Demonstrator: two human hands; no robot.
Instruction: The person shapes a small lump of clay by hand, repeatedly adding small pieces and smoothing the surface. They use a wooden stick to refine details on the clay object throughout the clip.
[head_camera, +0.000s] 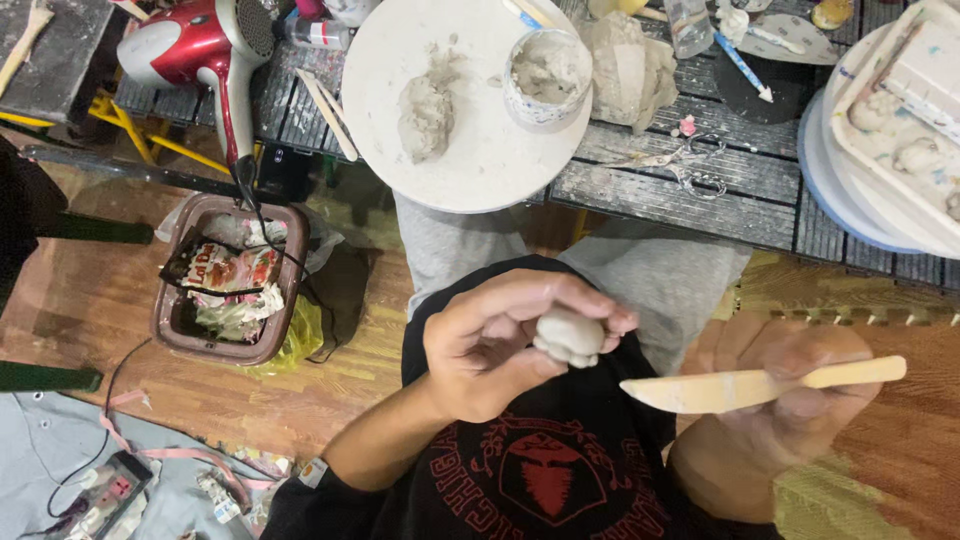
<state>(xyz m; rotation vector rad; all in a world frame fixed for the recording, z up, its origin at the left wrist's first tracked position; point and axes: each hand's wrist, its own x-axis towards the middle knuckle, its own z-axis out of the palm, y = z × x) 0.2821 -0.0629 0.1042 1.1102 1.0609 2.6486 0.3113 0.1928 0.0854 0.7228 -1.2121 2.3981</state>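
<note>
Hands are kept apart: a small clay lump (570, 335) is clamped in the left hand (500, 345), while a wooden knife (760, 385), blade pointing toward the lump, is gripped in the right hand (790, 420), below the counter (660, 195) edge.

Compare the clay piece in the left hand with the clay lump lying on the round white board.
The clay piece is small, smoothed and pale, gripped by the left hand; the clay lump is larger, rough, greyer and lies untouched on the round white board. The piece is held over the lap, the lump up on the table. Both are pale clay.
</note>
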